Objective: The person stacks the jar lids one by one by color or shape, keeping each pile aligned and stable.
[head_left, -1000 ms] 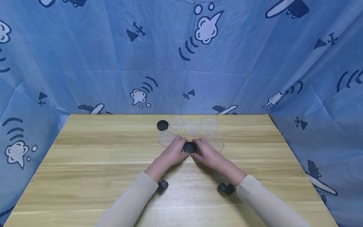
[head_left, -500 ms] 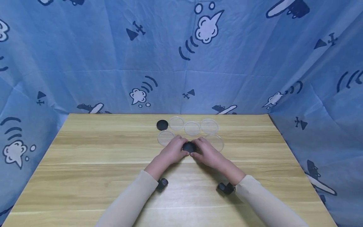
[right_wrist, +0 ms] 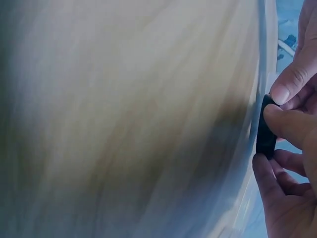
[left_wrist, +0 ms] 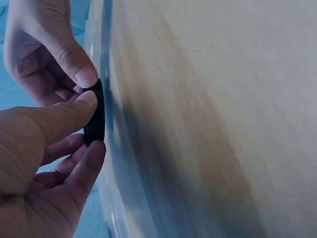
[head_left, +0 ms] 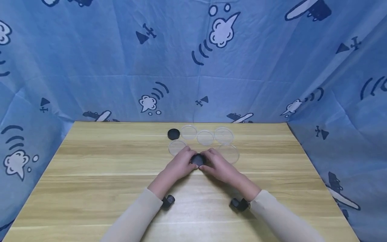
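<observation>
Black round piece point(head_left: 198, 161), just below the centre of the head view, pinched at its rim between your left hand point(head_left: 180, 163) and right hand point(head_left: 220, 165). Judged mid-handling, letting go not yet done. Second black piece point(head_left: 173, 134) and clear discs point(head_left: 205, 137) lie out of your grip, higher in frame. Your hands partly cover the nearest discs; whether the held piece touches the table point(head_left: 105, 195), can't tell.

We see the held black disc point(head_left: 198, 160) as smooth, matt, plastic-looking; clear discs point(head_left: 205, 138) as thin glossy plastic; wood-grain desk point(head_left: 115, 191), soft sheen; creased cloth backdrop point(head_left: 169, 60); matt fabric sleeves point(head_left: 136, 215).
</observation>
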